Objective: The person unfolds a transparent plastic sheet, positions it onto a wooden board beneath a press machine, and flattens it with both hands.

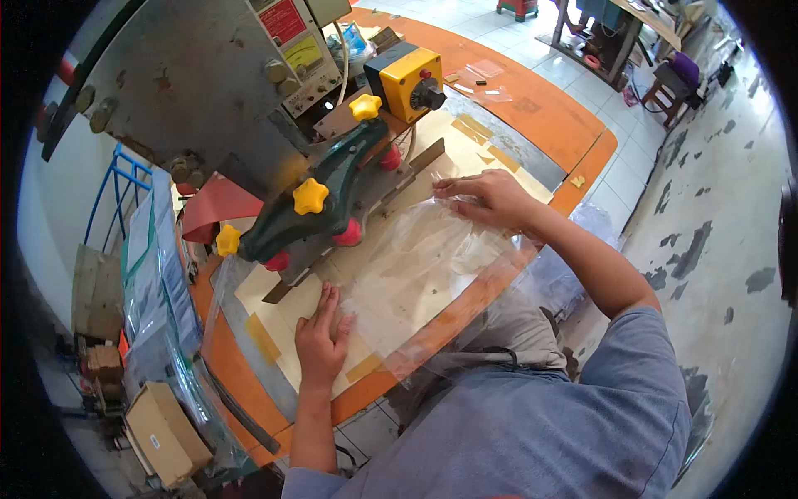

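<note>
A clear plastic sheet point(432, 274) lies wrinkled over the cream work surface point(274, 320), reaching the table's front edge. My left hand point(322, 341) rests at the sheet's left side, fingers stretched toward the metal bar and thumb apart. At the sheet's far right corner, my right hand point(492, 200) lies low with fingers extended and slightly bent, touching the plastic. Just ahead of both hands is the press head of a machine, a dark green bracket point(278, 220) with yellow star knobs point(310, 196) above a long metal bar point(399, 185).
A yellow control box point(414, 83) with a black dial sits behind the bar. The orange table point(573, 125) curves around the right side. Plastic sheets point(158, 274) hang at the left, above a cardboard box point(166, 432). More clear plastic point(565, 258) lies beyond my right forearm.
</note>
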Tool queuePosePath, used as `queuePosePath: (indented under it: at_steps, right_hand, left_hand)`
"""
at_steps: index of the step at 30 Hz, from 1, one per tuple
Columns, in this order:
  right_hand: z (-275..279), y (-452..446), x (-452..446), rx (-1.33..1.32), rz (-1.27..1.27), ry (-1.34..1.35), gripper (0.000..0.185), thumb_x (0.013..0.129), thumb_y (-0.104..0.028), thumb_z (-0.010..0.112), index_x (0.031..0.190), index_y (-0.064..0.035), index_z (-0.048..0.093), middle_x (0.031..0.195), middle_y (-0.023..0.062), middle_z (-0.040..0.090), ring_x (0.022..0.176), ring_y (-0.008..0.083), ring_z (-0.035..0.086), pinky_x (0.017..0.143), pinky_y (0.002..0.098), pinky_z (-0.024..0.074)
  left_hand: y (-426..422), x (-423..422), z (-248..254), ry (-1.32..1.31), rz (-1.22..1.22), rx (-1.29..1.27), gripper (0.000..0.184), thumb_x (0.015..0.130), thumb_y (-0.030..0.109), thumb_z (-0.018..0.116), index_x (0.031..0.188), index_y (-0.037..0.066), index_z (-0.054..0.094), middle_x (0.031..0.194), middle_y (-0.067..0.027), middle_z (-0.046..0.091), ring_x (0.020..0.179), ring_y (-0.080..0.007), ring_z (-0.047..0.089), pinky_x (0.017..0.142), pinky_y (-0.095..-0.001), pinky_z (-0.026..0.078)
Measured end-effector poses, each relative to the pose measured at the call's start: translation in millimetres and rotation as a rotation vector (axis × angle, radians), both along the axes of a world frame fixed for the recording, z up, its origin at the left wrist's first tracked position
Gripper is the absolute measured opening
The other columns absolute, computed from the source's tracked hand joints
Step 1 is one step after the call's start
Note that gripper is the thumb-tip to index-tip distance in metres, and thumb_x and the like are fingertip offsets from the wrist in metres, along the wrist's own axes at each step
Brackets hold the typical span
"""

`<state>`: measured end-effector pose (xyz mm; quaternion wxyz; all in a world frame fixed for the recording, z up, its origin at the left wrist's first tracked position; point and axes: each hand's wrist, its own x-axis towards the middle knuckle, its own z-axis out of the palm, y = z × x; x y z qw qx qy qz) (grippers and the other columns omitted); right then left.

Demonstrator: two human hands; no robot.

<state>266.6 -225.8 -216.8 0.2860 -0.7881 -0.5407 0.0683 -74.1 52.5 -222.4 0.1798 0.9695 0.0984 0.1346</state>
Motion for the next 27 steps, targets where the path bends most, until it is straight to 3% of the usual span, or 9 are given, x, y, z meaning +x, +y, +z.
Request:
queuePosePath:
  at_steps: [8,11,14,21,27]
  right_hand:
    - [3.7,-2.1,14.9,-0.061,0.123,-0.038,0.039,0.102,-0.038,0.064,0.135,-0.0200,0.071,0.146,-0.0009,0.068,0.094,0.0317,0.075,0.082,0.0427,0.0577]
    - [-1.0,-2.5,15.5,-0.088,0.125,-0.098,0.038,0.102,-0.036,0.065,0.134,-0.0179,0.071,0.147,0.0001,0.067,0.084,0.0306,0.073,0.077,0.0421,0.0563]
    - [-10.5,-2.6,15.8,0.047,0.098,-0.127,0.037,0.101,-0.033,0.067,0.131,-0.0135,0.072,0.147,-0.0018,0.067,0.073,0.0264,0.069,0.068,0.0384,0.0514]
    - [-3.3,-2.4,17.0,0.080,0.095,-0.068,0.033,0.100,-0.030,0.068,0.127,-0.0122,0.073,0.145,-0.0002,0.069,0.072,0.0231,0.068,0.068,0.0371,0.0505]
    - [-5.3,-3.2,14.4,0.101,0.095,-0.071,0.032,0.098,-0.027,0.069,0.126,-0.0118,0.073,0.143,-0.0001,0.069,0.074,0.0232,0.068,0.068,0.0368,0.0503]
  left_hand:
    - [-6.9,4.1,-0.3,-0.018,0.063,0.080,0.048,0.100,0.032,0.069,0.142,0.006,0.068,0.149,-0.0119,0.066,0.115,-0.0243,0.073,0.079,-0.0340,0.047]
    - [-9.0,5.1,2.2,-0.001,0.097,0.053,0.048,0.100,0.033,0.069,0.140,0.006,0.069,0.148,-0.0115,0.067,0.110,-0.0241,0.074,0.078,-0.0336,0.047]
    - [-10.3,7.6,2.9,0.004,0.134,0.028,0.047,0.099,0.032,0.070,0.138,0.006,0.071,0.145,-0.0116,0.069,0.101,-0.0245,0.074,0.077,-0.0334,0.046]
    - [-7.9,7.1,2.8,0.033,0.140,0.029,0.048,0.097,0.032,0.068,0.136,0.004,0.072,0.143,-0.0126,0.070,0.094,-0.0243,0.074,0.076,-0.0338,0.047]
    - [-8.6,9.0,2.6,0.001,0.127,0.021,0.047,0.097,0.030,0.066,0.135,0.003,0.073,0.143,-0.0127,0.070,0.100,-0.0242,0.075,0.076,-0.0336,0.047]
